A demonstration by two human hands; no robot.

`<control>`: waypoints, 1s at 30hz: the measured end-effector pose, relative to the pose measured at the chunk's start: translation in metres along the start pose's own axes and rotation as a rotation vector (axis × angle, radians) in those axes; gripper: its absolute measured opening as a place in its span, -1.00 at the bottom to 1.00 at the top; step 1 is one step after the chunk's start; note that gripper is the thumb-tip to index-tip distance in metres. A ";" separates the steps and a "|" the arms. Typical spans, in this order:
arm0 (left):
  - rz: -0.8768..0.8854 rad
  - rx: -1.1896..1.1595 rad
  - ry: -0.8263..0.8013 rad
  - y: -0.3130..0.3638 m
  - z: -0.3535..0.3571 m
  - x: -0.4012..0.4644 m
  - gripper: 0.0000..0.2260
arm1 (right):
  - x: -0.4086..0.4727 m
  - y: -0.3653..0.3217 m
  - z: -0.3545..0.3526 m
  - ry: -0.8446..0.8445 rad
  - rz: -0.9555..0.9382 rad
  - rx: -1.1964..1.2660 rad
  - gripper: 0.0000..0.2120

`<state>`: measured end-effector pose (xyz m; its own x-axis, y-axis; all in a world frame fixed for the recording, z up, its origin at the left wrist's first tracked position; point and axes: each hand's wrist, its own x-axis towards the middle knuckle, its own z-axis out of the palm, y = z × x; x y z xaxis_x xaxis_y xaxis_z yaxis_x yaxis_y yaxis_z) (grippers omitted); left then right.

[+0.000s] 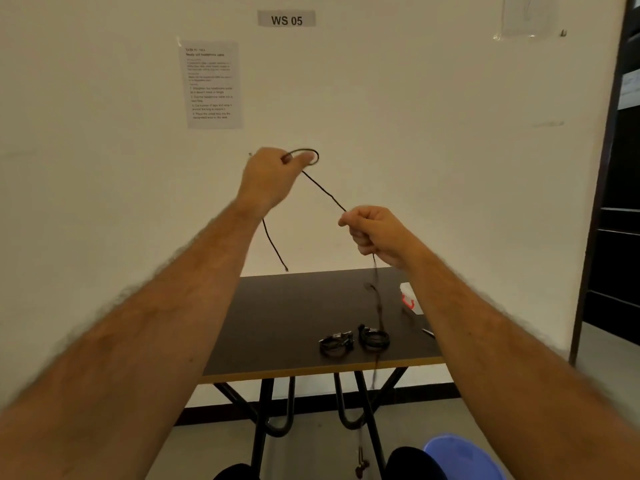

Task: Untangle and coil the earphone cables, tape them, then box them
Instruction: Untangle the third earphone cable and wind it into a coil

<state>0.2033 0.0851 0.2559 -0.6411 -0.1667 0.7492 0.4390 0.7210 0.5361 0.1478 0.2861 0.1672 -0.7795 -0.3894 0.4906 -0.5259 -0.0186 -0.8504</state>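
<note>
Pinching a small loop of cable (323,188), the left hand (273,178) is raised; the right hand (375,233) grips the taut run below. Winding even turns looks wise. Two coils (353,341) lie on the table (277,313).

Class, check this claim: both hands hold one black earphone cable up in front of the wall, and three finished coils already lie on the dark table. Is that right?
Not quite. The head view shows two finished coils on the dark table, not three. The rest stands: the left hand and right hand hold one black earphone cable up before the wall.
</note>
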 end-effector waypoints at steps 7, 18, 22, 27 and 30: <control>-0.016 -0.157 0.222 0.014 -0.032 0.032 -0.58 | -0.029 0.075 0.002 -0.004 0.143 0.172 -0.74; -0.011 -0.091 -0.019 0.045 -0.011 0.015 -0.60 | -0.037 0.076 0.016 -0.189 0.177 0.103 -0.84; -0.043 0.018 -0.250 0.037 -0.003 0.002 -0.62 | -0.027 0.034 0.020 -0.254 0.119 0.296 -0.74; -0.160 -0.085 -0.205 0.034 -0.003 -0.005 -0.64 | -0.020 0.002 0.017 -0.181 0.064 0.149 -0.89; -0.237 -0.149 -0.190 0.035 -0.011 -0.002 -0.67 | -0.020 0.007 0.009 -0.138 0.089 0.145 -0.92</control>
<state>0.2266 0.1031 0.2775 -0.8361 -0.1790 0.5185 0.3423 0.5684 0.7482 0.1631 0.2859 0.1499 -0.7613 -0.5179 0.3902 -0.3950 -0.1068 -0.9125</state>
